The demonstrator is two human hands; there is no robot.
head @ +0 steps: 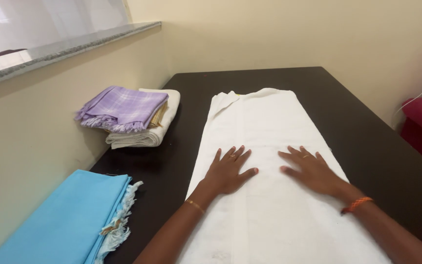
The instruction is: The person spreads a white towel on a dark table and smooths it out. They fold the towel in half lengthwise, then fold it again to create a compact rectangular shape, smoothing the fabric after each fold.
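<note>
1. Dark table stands in a corner of cream walls, under a grey stone ledge.
2. Left hand and right hand lie flat with fingers spread, grasping nothing, on the long white cloth that runs ahead of and behind both palms.
3. Risk: uneven palm pressure may drag the cloth sideways and crease it.
4. Risk: the cloth end nearest the person may slide off the table edge.
5. Left of the left hand: lilac checked cloth on a cream stack; blue fringed cloth nearer.
6. No packages, labels or signs are visible.
</note>
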